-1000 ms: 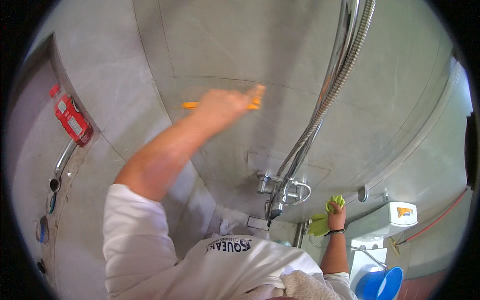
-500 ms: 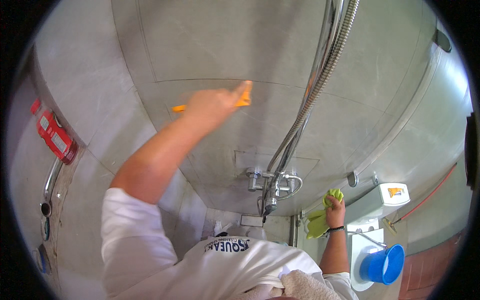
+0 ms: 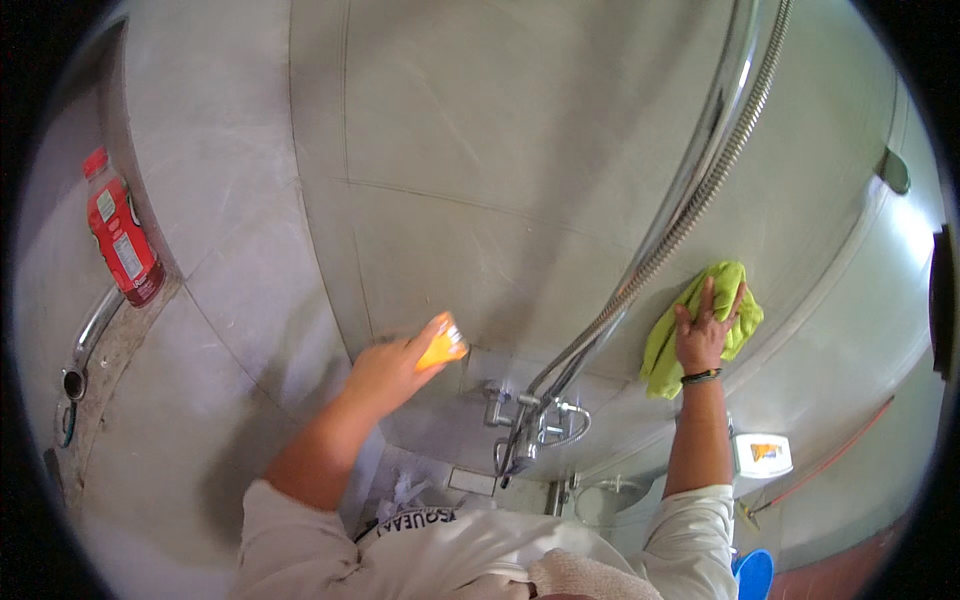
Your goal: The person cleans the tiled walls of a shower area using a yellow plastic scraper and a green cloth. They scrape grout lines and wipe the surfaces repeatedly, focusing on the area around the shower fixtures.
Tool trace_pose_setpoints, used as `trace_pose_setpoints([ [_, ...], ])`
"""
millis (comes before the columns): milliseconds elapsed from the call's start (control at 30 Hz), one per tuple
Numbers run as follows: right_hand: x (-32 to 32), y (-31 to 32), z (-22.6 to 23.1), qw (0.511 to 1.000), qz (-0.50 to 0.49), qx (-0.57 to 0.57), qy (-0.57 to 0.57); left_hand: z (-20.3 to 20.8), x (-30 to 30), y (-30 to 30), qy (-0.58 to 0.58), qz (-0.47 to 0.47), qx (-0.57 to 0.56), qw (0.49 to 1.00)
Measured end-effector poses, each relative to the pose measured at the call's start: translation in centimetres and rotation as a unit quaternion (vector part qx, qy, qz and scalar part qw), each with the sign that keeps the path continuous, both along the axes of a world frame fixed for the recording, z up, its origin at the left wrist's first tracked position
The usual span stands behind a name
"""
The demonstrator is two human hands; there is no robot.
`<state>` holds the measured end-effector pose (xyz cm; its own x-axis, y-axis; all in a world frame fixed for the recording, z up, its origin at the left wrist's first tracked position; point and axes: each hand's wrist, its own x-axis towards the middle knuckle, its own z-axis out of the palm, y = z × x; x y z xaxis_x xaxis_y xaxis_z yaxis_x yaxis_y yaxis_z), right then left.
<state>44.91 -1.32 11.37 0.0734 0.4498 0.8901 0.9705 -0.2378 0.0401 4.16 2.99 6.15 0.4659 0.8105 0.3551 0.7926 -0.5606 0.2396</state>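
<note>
just right of shower riser (image 3: 728, 95): holding green cloth (image 3: 668, 335) against wall (image 3: 470, 130) with parted fingers of right hand (image 3: 703, 345), long axis slanting roughly along riser | left of riser: gripping orange tool (image 3: 440, 345) in left hand (image 3: 388, 375) | nearest cloth with right, across riser from it with left

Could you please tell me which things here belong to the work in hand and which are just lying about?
In use:
orange tool, in the left hand
green cloth, under the right hand

Seemingly just lying about:
red bottle, on the ledge
blue bucket
</note>
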Motion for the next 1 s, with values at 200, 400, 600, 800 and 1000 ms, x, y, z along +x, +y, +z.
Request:
trace_pose_setpoints([
  [200, -5.1, 4.7, 2.5, 0.977, 0.14, -0.112, -0.115, -11.3, -8.1, -2.5, -0.155, 0.139, 0.068, 0.976],
  [400, -7.5, 7.2, 4.2, 0.845, 0.343, -0.233, -0.338, -9.9, -5.2, -5.1, -0.143, 0.221, 0.026, 0.964],
  [600, -4.1, 5.8, -2.9, 0.806, 0.399, -0.333, -0.283, -9.8, -0.9, -7.0, -0.178, 0.174, 0.053, 0.967],
  [800, -5.9, -0.7, -1.9, 0.838, 0.232, -0.492, 0.047, -11.3, -3.3, -11.4, -0.185, 0.215, 0.082, 0.956],
  [1000, -3.5, -7.3, -4.5, 0.961, 0.253, -0.085, -0.072, -10.0, -5.8, -12.0, -0.213, 0.163, 0.095, 0.959],
])
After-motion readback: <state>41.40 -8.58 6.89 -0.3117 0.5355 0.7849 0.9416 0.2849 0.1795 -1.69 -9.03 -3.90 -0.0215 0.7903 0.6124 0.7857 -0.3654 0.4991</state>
